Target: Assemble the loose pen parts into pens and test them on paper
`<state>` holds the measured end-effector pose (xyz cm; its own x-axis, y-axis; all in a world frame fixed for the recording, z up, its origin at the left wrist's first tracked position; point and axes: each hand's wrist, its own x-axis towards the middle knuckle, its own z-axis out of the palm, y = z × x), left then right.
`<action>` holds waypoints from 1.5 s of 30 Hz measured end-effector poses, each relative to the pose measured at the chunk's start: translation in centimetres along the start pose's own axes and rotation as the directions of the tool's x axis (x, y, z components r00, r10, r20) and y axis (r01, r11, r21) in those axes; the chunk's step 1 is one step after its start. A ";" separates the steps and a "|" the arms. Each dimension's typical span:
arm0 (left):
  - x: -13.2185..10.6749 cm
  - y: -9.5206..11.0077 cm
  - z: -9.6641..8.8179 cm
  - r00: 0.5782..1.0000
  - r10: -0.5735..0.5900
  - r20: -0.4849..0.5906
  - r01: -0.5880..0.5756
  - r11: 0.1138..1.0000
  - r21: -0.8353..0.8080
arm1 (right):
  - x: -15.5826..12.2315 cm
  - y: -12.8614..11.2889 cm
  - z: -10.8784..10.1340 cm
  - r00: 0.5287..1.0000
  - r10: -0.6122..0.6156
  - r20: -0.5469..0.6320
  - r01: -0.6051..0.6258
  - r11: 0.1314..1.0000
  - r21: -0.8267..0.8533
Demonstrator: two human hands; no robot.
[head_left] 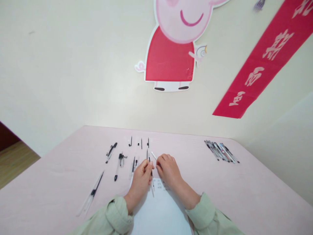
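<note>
A pale pink worktop (220, 195) meets a cream wall (73, 65) hung with a cartoon pig cut-out (171, 55) and a red banner (264, 62). Over the far edge of a white sheet (158, 212), the left hand (141, 178) pinches a thin pen refill (152, 187) in curled fingers. The right hand (169, 170), touching it, is clenched on a short white stick (154, 155). Loose pens (116, 166) lie beyond the sheet's left, and a pen bundle (221, 151) lies well to its right.

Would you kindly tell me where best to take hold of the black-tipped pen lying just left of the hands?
Take the pen at mid-barrel from above, fingers on its left and right flanks. It lies flat on the table, running near to far, slim, with bare space either side there. The left hand, pinching a thin pen part, is closer.
</note>
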<state>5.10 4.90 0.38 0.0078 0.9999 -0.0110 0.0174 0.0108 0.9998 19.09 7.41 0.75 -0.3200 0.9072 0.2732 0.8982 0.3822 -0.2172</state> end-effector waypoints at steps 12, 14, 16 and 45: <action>1.9 0.4 -1.7 0.980 0.110 -0.167 -0.109 0.994 0.016 | 0.4 0.7 0.0 0.985 0.051 -0.167 -0.051 0.999 0.006; 2.3 0.5 -2.0 0.974 0.108 -0.196 -0.112 0.994 -0.006 | 0.4 1.4 -0.5 0.973 0.085 -0.216 -0.065 0.993 0.097; 2.8 0.7 -2.5 0.967 0.098 -0.236 -0.107 0.994 -0.029 | 0.5 2.0 -1.0 0.964 0.122 -0.235 -0.079 0.980 0.184; 4.0 1.6 -3.9 0.941 0.124 -0.315 -0.151 0.986 -0.065 | 0.4 1.6 -1.0 0.985 0.063 -0.163 -0.019 0.966 0.259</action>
<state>1.30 8.99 2.04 -0.3050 0.9449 0.1186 -0.0490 -0.1400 0.9889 20.68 8.20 1.46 -0.2095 0.8888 0.4076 0.7954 0.3974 -0.4576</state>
